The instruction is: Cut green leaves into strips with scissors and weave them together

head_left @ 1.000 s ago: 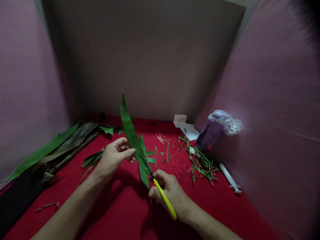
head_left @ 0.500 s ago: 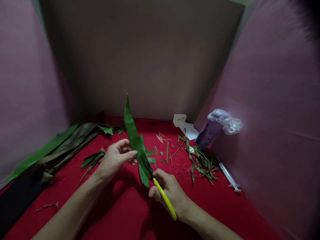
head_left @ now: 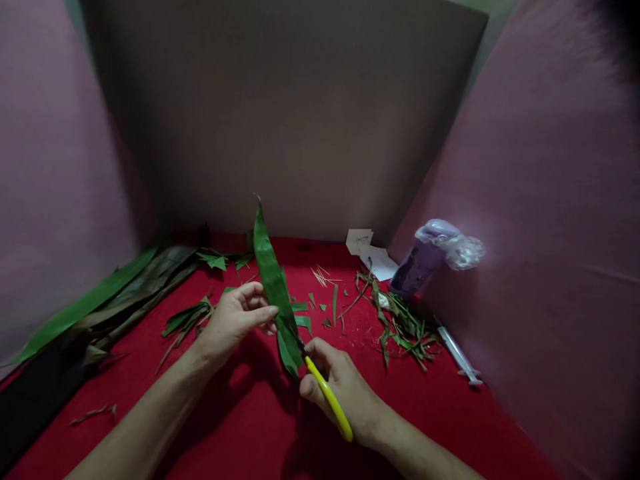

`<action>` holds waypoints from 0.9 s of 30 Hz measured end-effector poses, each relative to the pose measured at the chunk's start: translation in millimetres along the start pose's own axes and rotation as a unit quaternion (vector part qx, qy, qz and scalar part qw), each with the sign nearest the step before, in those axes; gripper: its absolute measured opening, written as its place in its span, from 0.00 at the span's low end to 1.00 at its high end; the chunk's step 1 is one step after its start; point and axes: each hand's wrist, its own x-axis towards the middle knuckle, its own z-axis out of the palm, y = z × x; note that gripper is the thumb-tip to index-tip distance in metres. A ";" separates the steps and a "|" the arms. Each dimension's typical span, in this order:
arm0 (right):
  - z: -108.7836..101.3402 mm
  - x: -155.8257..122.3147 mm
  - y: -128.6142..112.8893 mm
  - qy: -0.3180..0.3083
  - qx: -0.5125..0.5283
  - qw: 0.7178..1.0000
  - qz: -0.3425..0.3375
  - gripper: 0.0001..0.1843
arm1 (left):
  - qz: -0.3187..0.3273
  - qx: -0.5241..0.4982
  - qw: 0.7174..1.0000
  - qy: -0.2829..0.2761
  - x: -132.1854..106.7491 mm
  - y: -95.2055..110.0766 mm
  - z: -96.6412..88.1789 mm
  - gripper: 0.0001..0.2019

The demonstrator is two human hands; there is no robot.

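Observation:
A long green leaf (head_left: 273,280) stands nearly upright over the red table, its tip pointing up. My left hand (head_left: 235,320) pinches the leaf's left edge about halfway down. Below it, my right hand (head_left: 340,387) grips yellow-handled scissors (head_left: 327,397), whose dark blades meet the lower part of the leaf. A narrow green strip hangs down beside the blades.
Long green and dried leaves (head_left: 105,293) lie piled at the left. Cut scraps (head_left: 400,327) are scattered to the right, beside a purple bottle (head_left: 425,257), white paper pieces (head_left: 370,253) and a syringe-like tube (head_left: 460,357). Cardboard and pink walls enclose the red cloth (head_left: 240,427).
The leaf has come lower and shifted slightly right, and my left hand has moved with it. The scissors stay at the leaf's lower part.

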 end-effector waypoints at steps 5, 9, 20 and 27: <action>2.9 1.6 3.4 0.015 0.016 1.000 0.017 0.18 | -0.011 -0.016 1.000 -0.003 -0.6 -6.0 -0.3 0.11; 7.4 3.6 8.0 0.019 0.066 0.995 0.069 0.19 | -0.012 -0.034 0.999 -0.008 0.1 -8.9 -1.1 0.12; 5.4 0.1 8.7 0.015 0.037 0.999 0.016 0.20 | -0.024 -0.033 0.999 0.001 -0.8 -7.7 0.7 0.12; 5.2 0.1 9.3 0.011 0.030 0.999 0.004 0.22 | -0.030 -0.037 0.998 -0.041 -3.2 -9.9 4.6 0.10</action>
